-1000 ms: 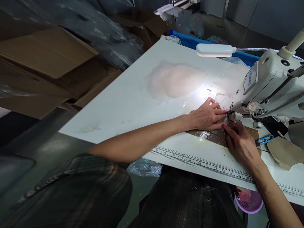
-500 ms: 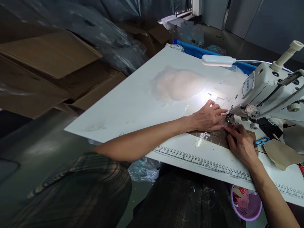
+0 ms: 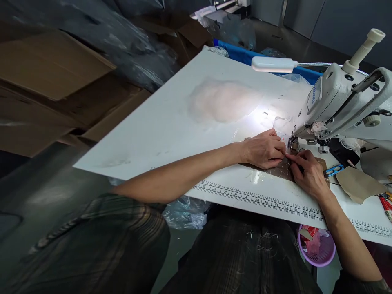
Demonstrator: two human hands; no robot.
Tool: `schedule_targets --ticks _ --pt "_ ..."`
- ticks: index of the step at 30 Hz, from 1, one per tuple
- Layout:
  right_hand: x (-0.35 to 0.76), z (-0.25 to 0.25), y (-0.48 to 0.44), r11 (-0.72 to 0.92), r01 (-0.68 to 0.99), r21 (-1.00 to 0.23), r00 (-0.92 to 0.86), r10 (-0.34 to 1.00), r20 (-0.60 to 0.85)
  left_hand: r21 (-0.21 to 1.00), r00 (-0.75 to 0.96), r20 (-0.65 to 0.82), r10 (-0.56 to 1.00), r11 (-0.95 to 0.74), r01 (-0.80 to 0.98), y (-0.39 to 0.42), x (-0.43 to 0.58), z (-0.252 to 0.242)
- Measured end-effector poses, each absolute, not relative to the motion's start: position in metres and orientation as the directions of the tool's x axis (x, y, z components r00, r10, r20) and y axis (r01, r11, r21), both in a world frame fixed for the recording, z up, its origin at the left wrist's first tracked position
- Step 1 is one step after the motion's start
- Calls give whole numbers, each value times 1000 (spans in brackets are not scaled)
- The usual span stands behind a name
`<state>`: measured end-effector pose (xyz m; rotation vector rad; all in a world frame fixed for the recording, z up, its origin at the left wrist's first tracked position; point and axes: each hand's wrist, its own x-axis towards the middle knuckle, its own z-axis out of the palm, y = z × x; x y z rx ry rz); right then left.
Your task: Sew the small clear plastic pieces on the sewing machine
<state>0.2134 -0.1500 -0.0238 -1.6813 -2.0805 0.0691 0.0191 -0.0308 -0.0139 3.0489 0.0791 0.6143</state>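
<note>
My left hand [image 3: 266, 150] is closed, its fingers bent together at the edge of a thin see-through material [image 3: 282, 139] beside the sewing machine's presser foot [image 3: 290, 141]. Opposite it, my right hand [image 3: 308, 171] comes in from the right, thumb and forefinger drawn together at the near edge of that material. The fingertips of both hands nearly meet just in front of the needle area. Most of the material is hidden by my fingers. Beneath the hands lies a brown, shiny plate [image 3: 280, 173] on the white table [image 3: 171, 134].
The white sewing machine [image 3: 330, 102] stands at the right, with a lamp [image 3: 274, 64] over the table. Blue thread snips [image 3: 334, 170] and a tan scrap [image 3: 359, 183] lie right of my hand. A purple basket [image 3: 326, 255] sits below; cardboard boxes [image 3: 55, 61] fill the left.
My left hand's spread fingers have curled in and closed near the presser foot. My right hand stays close to the same spot. The whole view has shifted slightly.
</note>
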Motion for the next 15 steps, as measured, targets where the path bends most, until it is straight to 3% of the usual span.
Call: schedule_targets --ticks 15 --pt "214 -22 -150 250 936 -248 -178 943 280 12 946 316 71 -997 71 -36 19 -9"
